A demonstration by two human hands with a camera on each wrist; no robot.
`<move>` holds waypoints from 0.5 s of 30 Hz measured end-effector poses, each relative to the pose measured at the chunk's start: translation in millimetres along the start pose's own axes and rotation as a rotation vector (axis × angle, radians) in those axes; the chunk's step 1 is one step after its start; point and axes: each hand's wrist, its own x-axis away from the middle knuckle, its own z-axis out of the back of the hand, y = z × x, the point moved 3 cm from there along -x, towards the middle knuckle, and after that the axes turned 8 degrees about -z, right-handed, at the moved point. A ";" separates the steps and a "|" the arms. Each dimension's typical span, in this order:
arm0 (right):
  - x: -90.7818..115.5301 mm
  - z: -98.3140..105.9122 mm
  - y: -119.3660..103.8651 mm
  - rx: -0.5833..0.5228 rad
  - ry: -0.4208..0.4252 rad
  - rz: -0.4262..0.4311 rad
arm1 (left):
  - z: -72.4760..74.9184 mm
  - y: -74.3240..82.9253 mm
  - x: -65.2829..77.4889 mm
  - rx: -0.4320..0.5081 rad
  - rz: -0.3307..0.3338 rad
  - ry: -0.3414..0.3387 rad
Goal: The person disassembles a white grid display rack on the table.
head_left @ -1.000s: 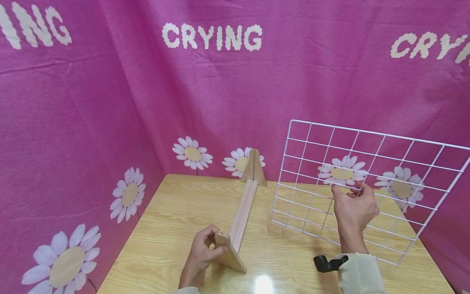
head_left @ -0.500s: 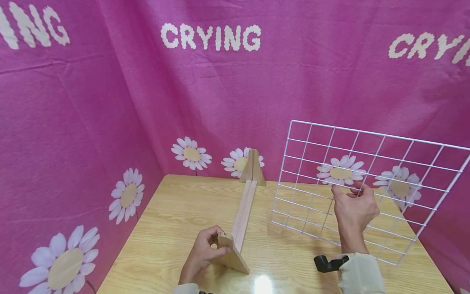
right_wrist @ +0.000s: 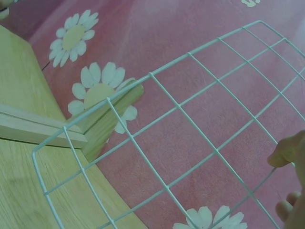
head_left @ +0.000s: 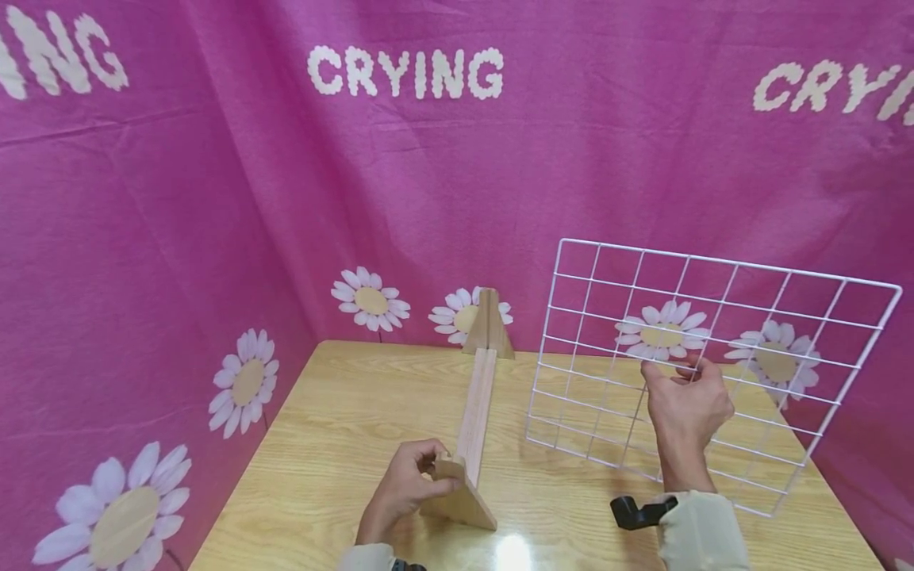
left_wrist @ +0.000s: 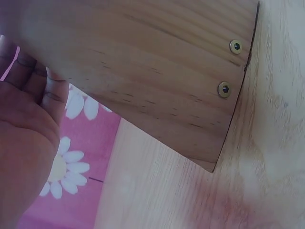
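My left hand (head_left: pixel 402 488) grips the top of the near triangular end piece (head_left: pixel 462 498) of a wooden stand, with the thumb on its near face. In the left wrist view, two hex bolts (left_wrist: pixel 224 89) sit near that piece's lower edge. A grooved crossbar (head_left: pixel 476 412) joins it to a matching far end piece (head_left: pixel 489 327), which stands upright on the table. To the right, a white wire grid panel (head_left: pixel 735 263) is held raised by my right hand (head_left: pixel 689 408), which pinches its wires near the middle. The panel and stand are apart.
The light wood table (head_left: pixel 343 428) meets a pink curtain (head_left: pixel 428 182) with daisies and lettering at the back and left. A black wrist strap piece (head_left: pixel 635 513) juts out by my right sleeve (head_left: pixel 703 531).
My left hand and the stand's near end have shifted slightly right. The panel's upper right corner has moved a little left; my right hand has barely moved.
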 end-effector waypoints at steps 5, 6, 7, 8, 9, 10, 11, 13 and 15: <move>-0.2 -2.8 1.5 0.005 -0.016 0.013 | -5.6 0.8 -3.7 0.011 -0.011 -0.030; -0.2 -3.1 1.5 0.005 -0.019 0.015 | -6.3 1.0 -4.4 0.011 -0.017 -0.032; -0.3 -3.6 1.8 0.006 -0.021 0.017 | -7.0 1.1 -5.1 0.014 -0.020 -0.033; -0.3 -3.8 1.8 0.006 -0.023 0.020 | -7.5 1.1 -5.5 0.013 -0.022 -0.033; -0.4 -4.3 2.1 0.007 -0.028 0.019 | -8.0 1.4 -5.9 0.016 -0.025 -0.032; -0.5 -4.8 2.5 0.008 -0.032 0.018 | -8.3 1.8 -6.2 0.015 -0.026 -0.030; -0.5 -5.4 2.9 0.012 -0.038 0.016 | -8.6 1.7 -6.5 0.017 -0.032 -0.030; -0.3 -6.8 4.3 0.021 -0.053 0.004 | -9.2 1.5 -6.7 0.022 -0.044 -0.029; 0.5 -8.0 5.5 0.031 -0.071 -0.008 | -9.8 0.4 -6.5 0.025 -0.058 -0.029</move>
